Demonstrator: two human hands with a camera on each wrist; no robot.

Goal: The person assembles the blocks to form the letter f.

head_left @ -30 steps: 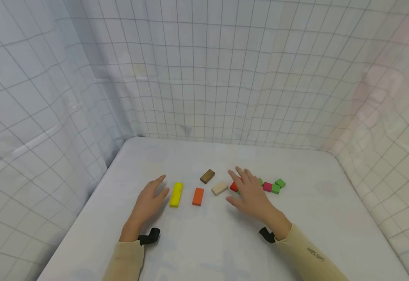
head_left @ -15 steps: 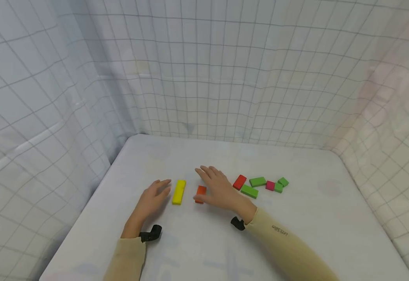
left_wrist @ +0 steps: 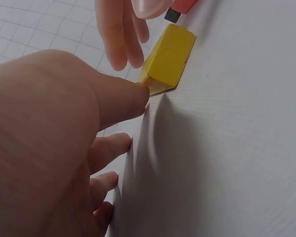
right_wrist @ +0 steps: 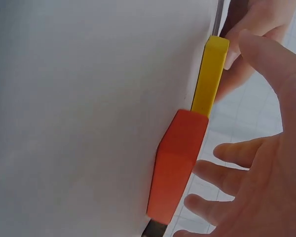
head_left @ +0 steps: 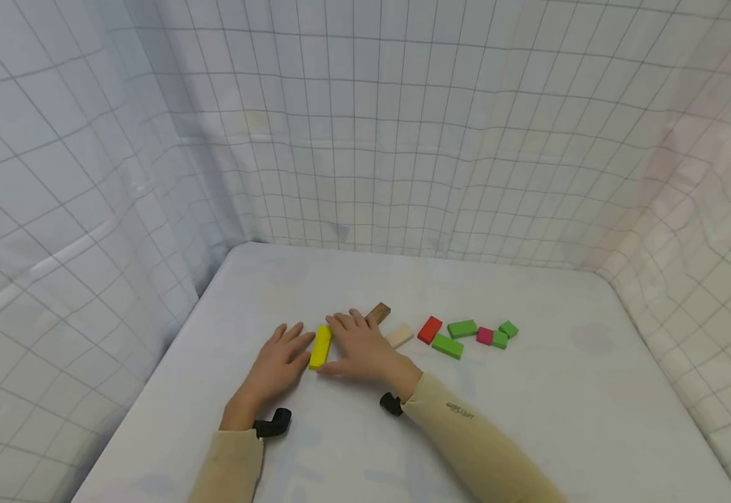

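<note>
A long yellow block lies flat on the white table between the two hands. My left hand is just left of it, fingers loosely spread; in the left wrist view its thumb tip is right at the end of the yellow block. From the right, my right hand hovers low with fingers spread, its thumb by the block's near end. Neither hand grips anything. An orange block shows in the right wrist view beside the right hand's fingers; in the head view that hand hides it.
Behind the right hand lie a brown wooden block and a cream block, both partly covered. Further right are a red block, several green blocks and a small pink block. Gridded white curtains surround the table.
My right hand has swept left, from over the red and green blocks, across the orange one, to the yellow block. My left hand has edged right, closer to the yellow block.
</note>
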